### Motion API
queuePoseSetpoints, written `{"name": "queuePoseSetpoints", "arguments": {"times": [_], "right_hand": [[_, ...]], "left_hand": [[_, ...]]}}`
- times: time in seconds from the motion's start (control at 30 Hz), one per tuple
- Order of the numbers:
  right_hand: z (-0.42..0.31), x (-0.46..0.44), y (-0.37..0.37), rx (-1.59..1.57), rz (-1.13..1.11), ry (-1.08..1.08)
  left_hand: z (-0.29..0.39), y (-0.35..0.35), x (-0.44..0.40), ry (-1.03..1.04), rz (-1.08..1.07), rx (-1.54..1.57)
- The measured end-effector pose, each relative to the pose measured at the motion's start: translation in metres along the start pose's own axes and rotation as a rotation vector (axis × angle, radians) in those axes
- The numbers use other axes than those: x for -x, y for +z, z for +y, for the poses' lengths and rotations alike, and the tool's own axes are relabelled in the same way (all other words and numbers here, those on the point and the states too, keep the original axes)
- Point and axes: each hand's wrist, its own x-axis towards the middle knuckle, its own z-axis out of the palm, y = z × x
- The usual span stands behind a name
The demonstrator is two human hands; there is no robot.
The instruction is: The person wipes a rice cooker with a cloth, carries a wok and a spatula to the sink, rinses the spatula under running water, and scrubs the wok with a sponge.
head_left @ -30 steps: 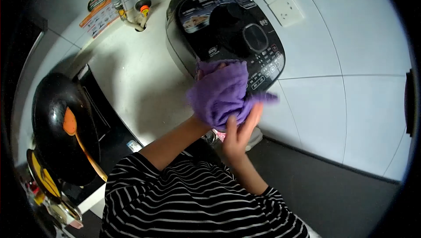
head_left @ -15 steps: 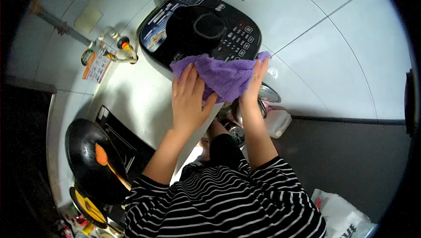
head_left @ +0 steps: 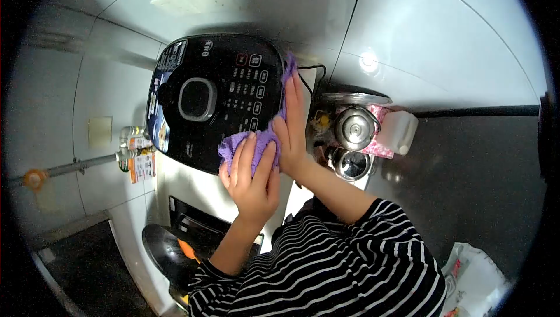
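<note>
A black electric cooker (head_left: 224,119) with a round knob and a panel of buttons stands on the white counter. My left hand (head_left: 252,191) presses a bunched purple cloth (head_left: 265,136) on the cooker's front edge, below the buttons. The same cloth runs up the cooker's right side, where my right hand (head_left: 293,139) lies along it with fingers stretched upward. Part of the cloth is hidden under both hands.
A wok (head_left: 160,247) with an orange spatula (head_left: 186,249) is at lower left. Right of the counter are a metal kettle (head_left: 354,127), a pot (head_left: 351,164) and a white jug (head_left: 402,132). A black cord (head_left: 319,80) lies behind the cooker.
My view has turned, so the cooker appears lower and further left. My right hand has slid the cloth up along the cooker's right side; the left keeps its part bunched at the front edge.
</note>
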Motion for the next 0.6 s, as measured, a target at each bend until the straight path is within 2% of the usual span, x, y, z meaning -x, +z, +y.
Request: {"name": "queuePoseSetpoints", "arguments": {"times": [0.17, 0.2, 0.3, 0.43, 0.53, 0.6], "right_hand": [[0.026, -0.052, 0.0, -0.028, 0.015, -0.001], [0.034, -0.053, 0.0, -0.099, 0.021, 0.064], [0.059, -0.036, 0.001, -0.27, 0.051, 0.24], [0.064, 0.015, 0.007, -0.202, 0.162, 0.331], [0.064, 0.052, 0.017, -0.101, 0.127, 0.386], [0.039, 0.051, 0.012, -0.079, 0.087, 0.315]], "left_hand": [[0.017, 0.003, -0.033, -0.02, -0.061, -0.084], [0.019, 0.005, -0.038, -0.001, -0.081, -0.116], [0.022, 0.009, -0.04, 0.044, -0.133, -0.172], [0.022, 0.013, -0.013, 0.164, -0.175, -0.233], [0.012, 0.012, 0.008, 0.236, -0.225, -0.098], [0.005, 0.006, 0.015, 0.268, -0.194, 0.022]]}}
